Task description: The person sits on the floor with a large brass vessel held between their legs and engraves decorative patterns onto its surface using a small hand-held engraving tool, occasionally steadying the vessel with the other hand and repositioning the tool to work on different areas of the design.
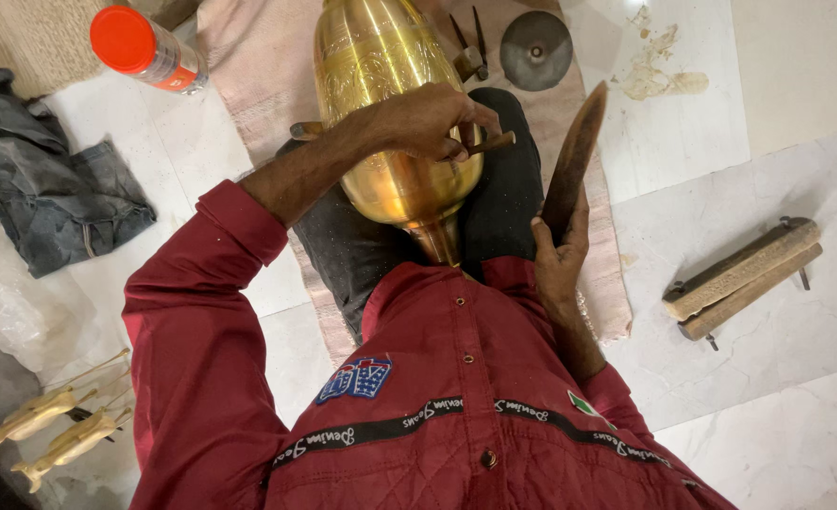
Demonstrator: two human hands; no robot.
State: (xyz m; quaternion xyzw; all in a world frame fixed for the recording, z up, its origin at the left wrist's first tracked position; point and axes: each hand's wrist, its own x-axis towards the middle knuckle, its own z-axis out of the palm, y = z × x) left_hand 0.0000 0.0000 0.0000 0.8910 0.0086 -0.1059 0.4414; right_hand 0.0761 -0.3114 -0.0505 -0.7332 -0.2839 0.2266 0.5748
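**Brass Vessel Held in the Lap, Tools Scattered Around**

A large engraved brass vessel (390, 104) lay across the person's lap on a black cushion (503, 203), its narrow neck pointing toward the red quilted jacket (437, 406). The left hand (432, 121) rested on the vessel's belly, fingers pinched shut around a thin wooden-handled punch (489, 144). The right hand (558, 253) gripped a long dark wooden mallet (574, 161), raised just beside the vessel.

The left forearm crossed the vessel and hid part of its surface. Beyond it lay dark metal pincers (470, 47) and a round grey metal disc (536, 49) on a pink cloth (258, 57). An orange-capped spray can (149, 49) and crumpled grey rags (50, 179) sat to the left; a two-bar wooden clamp (744, 279) lay well apart on the right, and pale brass castings (45, 430) lay at the lower left.
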